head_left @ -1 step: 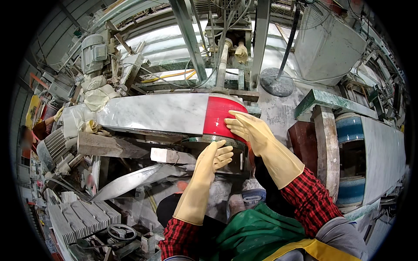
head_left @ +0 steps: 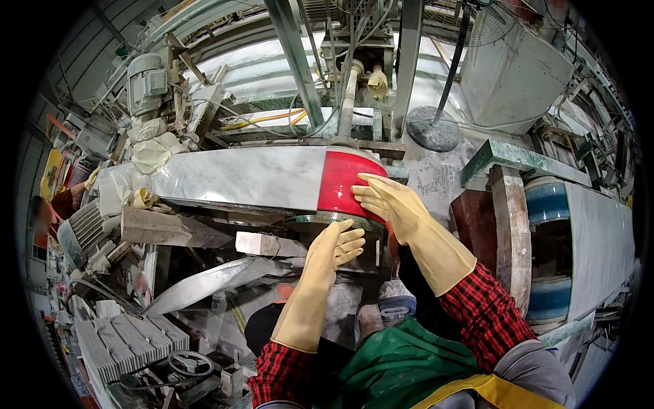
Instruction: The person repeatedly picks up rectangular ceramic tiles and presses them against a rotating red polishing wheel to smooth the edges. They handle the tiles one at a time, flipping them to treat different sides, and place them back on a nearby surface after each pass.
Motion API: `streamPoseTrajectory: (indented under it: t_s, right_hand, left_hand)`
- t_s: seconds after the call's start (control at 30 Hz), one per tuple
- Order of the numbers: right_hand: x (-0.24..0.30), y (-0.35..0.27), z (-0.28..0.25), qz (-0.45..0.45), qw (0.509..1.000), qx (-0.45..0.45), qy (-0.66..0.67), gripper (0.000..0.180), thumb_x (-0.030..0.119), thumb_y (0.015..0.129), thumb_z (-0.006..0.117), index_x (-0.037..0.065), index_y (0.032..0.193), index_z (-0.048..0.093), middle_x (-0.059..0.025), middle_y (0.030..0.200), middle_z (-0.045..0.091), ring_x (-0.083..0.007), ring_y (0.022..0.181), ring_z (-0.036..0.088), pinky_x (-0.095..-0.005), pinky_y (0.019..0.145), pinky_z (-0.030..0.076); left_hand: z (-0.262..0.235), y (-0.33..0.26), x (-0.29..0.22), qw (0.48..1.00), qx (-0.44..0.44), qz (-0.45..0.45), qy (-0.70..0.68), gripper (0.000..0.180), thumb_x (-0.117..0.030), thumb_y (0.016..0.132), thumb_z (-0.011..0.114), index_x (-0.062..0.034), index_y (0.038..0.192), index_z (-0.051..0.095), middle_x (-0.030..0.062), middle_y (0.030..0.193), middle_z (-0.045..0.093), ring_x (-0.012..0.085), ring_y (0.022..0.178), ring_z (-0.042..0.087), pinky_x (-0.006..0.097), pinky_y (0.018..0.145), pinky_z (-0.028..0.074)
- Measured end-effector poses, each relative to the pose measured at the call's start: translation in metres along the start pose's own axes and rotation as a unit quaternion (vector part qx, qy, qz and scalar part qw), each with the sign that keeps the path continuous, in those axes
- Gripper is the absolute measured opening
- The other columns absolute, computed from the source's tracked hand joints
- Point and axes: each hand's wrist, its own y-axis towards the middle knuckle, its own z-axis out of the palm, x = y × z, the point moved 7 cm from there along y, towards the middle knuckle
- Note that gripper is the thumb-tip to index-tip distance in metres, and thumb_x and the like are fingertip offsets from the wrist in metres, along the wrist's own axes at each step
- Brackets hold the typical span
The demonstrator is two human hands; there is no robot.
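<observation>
A glossy red curved piece (head_left: 349,178) sits at the right end of a long grey-white marbled surface (head_left: 245,178), which shines as if wet. My right hand (head_left: 390,203), in a cream rubber glove, reaches over the red piece's right side. Its fingers are stretched out, with the tips at the red surface; whether they press on it I cannot tell. Lower down, my gloved left hand (head_left: 335,247) is beside the rounded greenish edge (head_left: 320,219) under the red piece. Those fingers are loosely bent and apart, the thumb points up, and nothing shows in them.
A white block (head_left: 269,245) and a stone beam (head_left: 170,228) lie left of my left hand. A curved pale sheet (head_left: 204,279) slants below them. Blue drums (head_left: 548,300) and a stone post (head_left: 509,238) stand right. Another person's gloved hand (head_left: 91,178) shows far left.
</observation>
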Motion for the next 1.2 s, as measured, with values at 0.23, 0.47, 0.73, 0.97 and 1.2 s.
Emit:
streamPoseTrajectory:
  t_s: [0.23,0.47,0.73,0.97,1.2]
  right_hand:
    - [-0.0003,0.0,0.0008,0.001,1.0,-0.005,-0.011,0.043,0.032,0.097,0.061,0.005,0.13,0.058,-0.0168,0.123,0.065,-0.023,0.113,0.062,-0.0342,0.103,0.046]
    - [-0.001,-0.0003,0.0008,-0.002,1.0,-0.004,-0.013,0.042,0.031,0.097,0.061,0.005,0.129,0.059,-0.0166,0.122,0.066,-0.0222,0.112,0.063,-0.0332,0.102,0.047]
    - [-0.0038,0.001,-0.0006,-0.001,1.0,0.007,-0.009,0.042,0.029,0.099,0.057,0.002,0.132,0.056,-0.0174,0.124,0.064,-0.0235,0.115,0.062,-0.0344,0.103,0.046]
    - [-0.004,0.0004,0.001,0.004,1.0,0.002,0.005,0.039,0.029,0.097,0.061,0.005,0.127,0.06,-0.0161,0.12,0.067,-0.0214,0.11,0.064,-0.0325,0.101,0.048]
    - [-0.0028,-0.0015,0.0038,0.014,1.0,-0.01,-0.011,0.041,0.03,0.096,0.062,0.005,0.128,0.059,-0.0156,0.12,0.066,-0.0221,0.111,0.063,-0.0336,0.102,0.047]
  left_hand:
    - [0.0012,-0.0013,0.0001,1.0,0.001,0.007,0.023,0.051,-0.038,0.1,0.05,0.0038,0.129,0.051,0.0162,0.112,0.066,0.0209,0.092,0.069,0.033,0.083,0.058]
    - [0.0029,-0.0018,-0.0023,1.0,-0.012,-0.011,0.016,0.056,-0.043,0.102,0.046,0.0047,0.131,0.049,0.016,0.114,0.066,0.0206,0.094,0.068,0.034,0.085,0.058]
    - [-0.0005,0.0002,0.0023,1.0,0.019,0.013,0.012,0.041,-0.031,0.1,0.056,0.0002,0.127,0.053,0.0151,0.111,0.067,0.0189,0.092,0.069,0.03,0.081,0.059]
    - [-0.0002,-0.0014,0.0026,0.999,0.036,0.02,-0.004,0.037,-0.028,0.101,0.056,-0.0014,0.126,0.055,0.0141,0.109,0.068,0.0185,0.092,0.07,0.03,0.082,0.06]
    - [-0.0002,-0.0018,0.0026,0.999,0.037,0.018,-0.008,0.036,-0.028,0.101,0.056,-0.0024,0.126,0.055,0.0142,0.11,0.068,0.0186,0.093,0.07,0.03,0.081,0.06]
